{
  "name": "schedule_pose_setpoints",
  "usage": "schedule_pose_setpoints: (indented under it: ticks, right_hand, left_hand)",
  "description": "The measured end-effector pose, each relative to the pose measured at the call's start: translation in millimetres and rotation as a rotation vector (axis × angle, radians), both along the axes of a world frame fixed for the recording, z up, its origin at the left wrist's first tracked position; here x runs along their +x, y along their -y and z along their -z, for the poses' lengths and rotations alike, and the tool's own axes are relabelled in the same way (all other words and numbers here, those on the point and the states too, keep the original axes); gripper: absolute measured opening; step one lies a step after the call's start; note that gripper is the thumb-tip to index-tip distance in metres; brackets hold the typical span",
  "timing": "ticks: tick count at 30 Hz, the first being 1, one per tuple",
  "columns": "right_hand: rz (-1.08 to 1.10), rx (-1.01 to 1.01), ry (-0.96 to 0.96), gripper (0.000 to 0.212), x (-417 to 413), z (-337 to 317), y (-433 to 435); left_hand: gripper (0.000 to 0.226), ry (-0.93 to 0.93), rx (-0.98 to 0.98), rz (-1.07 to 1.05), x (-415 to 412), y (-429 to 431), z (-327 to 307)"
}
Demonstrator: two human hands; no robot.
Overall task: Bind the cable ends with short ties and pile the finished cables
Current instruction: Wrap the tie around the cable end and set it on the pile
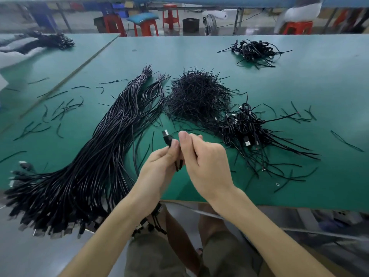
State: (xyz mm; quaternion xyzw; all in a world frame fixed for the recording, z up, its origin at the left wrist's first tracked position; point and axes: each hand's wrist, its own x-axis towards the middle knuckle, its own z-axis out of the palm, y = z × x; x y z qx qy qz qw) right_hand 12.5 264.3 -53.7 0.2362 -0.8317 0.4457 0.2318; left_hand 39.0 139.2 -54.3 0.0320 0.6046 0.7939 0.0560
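Note:
My left hand grips a black cable near its plug end, with the silver plug sticking up above my fingers. My right hand is curled against it and pinches a thin black tie at the same spot; the tie itself is mostly hidden by my fingers. A long bundle of loose black cables runs from the table's near left edge up to the middle. A heap of short black ties lies behind my hands. A pile of bound cables sits to the right.
The green table mat carries stray ties scattered left and right. A second small pile of cables lies at the far right, another dark bundle at the far left. Red stools stand beyond the table.

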Motion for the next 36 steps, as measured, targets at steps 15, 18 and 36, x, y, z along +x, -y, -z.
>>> schedule_pose_setpoints:
  ticks: [15, 18, 36]
  right_hand:
    - [-0.195, -0.236, 0.523, 0.031, 4.3, 25.8, -1.7]
    - [-0.271, -0.213, 0.639, 0.025, -2.3, 21.2, -5.5]
    - [-0.449, -0.268, 0.662, 0.039, -15.0, 28.2, -14.0]
  left_hand:
    - [0.018, 0.125, 0.521, -0.222, -20.7, 20.2, -2.6]
    - [0.018, 0.095, 0.542, -0.198, -21.9, 20.5, -0.5]
    - [0.034, 0.094, -0.104, 0.313, -12.3, 42.3, -8.1]
